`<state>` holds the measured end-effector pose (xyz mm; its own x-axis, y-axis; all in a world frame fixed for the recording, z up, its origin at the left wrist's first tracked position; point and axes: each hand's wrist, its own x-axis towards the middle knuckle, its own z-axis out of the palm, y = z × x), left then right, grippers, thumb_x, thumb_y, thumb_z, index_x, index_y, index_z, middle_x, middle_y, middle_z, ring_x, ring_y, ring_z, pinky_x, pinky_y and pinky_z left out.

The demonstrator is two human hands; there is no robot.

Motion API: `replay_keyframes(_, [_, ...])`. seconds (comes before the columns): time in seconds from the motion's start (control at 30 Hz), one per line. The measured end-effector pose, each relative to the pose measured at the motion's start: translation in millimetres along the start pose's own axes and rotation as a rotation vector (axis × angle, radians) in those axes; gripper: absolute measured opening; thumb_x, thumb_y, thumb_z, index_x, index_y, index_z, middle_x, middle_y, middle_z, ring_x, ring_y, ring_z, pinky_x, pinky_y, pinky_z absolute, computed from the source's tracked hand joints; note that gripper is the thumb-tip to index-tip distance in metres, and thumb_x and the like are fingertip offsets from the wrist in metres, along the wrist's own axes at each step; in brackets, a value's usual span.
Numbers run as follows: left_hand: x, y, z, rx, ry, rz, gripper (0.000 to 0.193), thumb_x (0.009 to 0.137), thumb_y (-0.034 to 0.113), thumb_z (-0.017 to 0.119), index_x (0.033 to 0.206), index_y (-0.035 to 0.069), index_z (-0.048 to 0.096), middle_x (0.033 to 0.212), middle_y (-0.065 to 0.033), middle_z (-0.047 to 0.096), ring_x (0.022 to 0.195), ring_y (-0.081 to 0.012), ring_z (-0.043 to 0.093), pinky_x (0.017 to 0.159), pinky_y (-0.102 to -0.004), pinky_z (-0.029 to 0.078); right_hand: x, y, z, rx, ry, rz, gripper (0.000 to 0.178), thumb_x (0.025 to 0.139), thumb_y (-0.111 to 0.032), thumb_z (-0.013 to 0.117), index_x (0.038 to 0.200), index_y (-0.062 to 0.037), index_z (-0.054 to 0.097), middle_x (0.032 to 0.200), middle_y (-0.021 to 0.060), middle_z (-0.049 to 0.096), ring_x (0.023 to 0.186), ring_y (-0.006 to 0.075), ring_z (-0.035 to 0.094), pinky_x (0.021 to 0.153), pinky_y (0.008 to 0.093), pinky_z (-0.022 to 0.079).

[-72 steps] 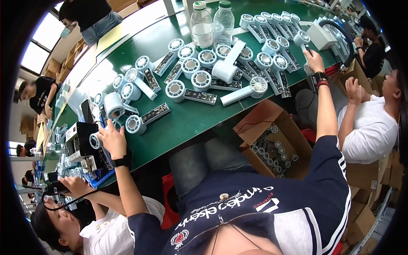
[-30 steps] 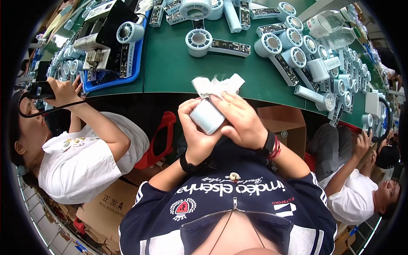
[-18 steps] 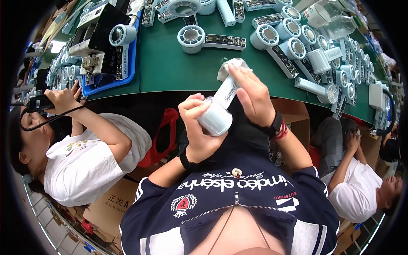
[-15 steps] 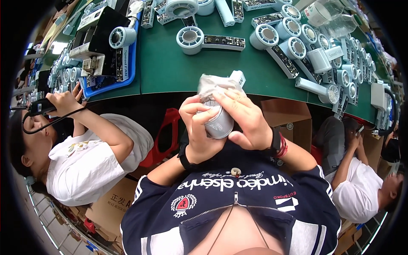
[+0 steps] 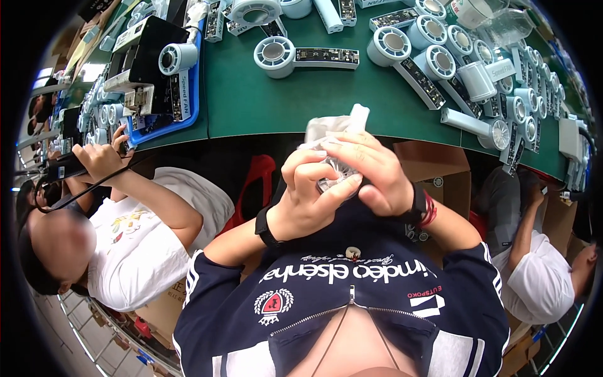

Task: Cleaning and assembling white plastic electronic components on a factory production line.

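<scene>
Close to my chest, just in front of the table edge, both my hands are closed around a pale handheld fan. Its short handle sticks up past my right fingers, and its round finned end shows between my hands. My left hand grips the near left side with bent fingers. Over the far right side lies my right hand, fingers pressed together. A whitish, crumpled wrap, thin cloth or plastic, bunches at the fan's far side by my right fingertips. My fingers hide much of the fan's body.
On the green table lies one fan with its circuit board showing. Many similar fans pile up at right. A blue tray at left holds a black device. Co-workers in white shirts sit on both sides.
My hands have turned the fan, so its finned end now shows instead of its smooth side. They have shifted slightly right. The co-worker at left has moved their head.
</scene>
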<state>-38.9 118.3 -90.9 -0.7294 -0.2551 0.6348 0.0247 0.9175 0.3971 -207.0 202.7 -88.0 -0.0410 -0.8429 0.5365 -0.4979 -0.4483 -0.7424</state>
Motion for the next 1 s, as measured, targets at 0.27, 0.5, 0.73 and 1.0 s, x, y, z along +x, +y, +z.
replay_keyframes(0.27, [11,-6,-3,0.198,-0.205,0.505,0.033,0.069,0.010,0.069,0.097,0.022,0.059,0.103,0.0009,0.046,0.117,-0.0208,0.041,0.102,-0.0368,0.041,-7,13,-36,0.002,-0.286,-0.008,0.065,0.101,-0.049,0.030,0.124,0.0053,0.058,0.120,0.0214,0.063,0.115,0.0393,0.057,0.105,0.0429,0.039])
replay_keyframes(0.5, [23,2,-10,0.324,-0.402,0.719,0.024,0.075,0.013,0.062,0.095,0.020,0.053,0.104,0.0040,0.049,0.121,-0.0142,0.040,0.108,-0.0359,0.039,-12,27,-46,-0.177,-0.320,-0.010,0.065,0.101,-0.049,0.030,0.126,0.0047,0.058,0.123,0.0213,0.062,0.118,0.0383,0.055,0.106,0.0413,0.038])
replay_keyframes(0.73, [18,-1,-6,0.361,-0.336,0.680,0.025,0.074,0.009,0.065,0.094,0.020,0.054,0.104,0.0032,0.049,0.122,-0.0140,0.041,0.111,-0.0358,0.037,-13,48,-60,-0.031,-0.016,0.389,0.066,0.101,-0.048,0.030,0.128,0.0065,0.056,0.127,0.0239,0.059,0.125,0.0372,0.051,0.108,0.0396,0.035])
replay_keyframes(1.0, [26,-14,-16,-0.160,-0.203,0.242,0.037,0.065,-0.001,0.070,0.097,0.015,0.059,0.105,-0.0051,0.047,0.115,-0.0266,0.044,0.098,-0.0414,0.040,-5,8,7,0.043,0.050,-0.078,0.071,0.092,-0.057,0.048,0.127,0.0051,0.052,0.113,0.0216,0.062,0.107,0.0391,0.058,0.099,0.0408,0.041])
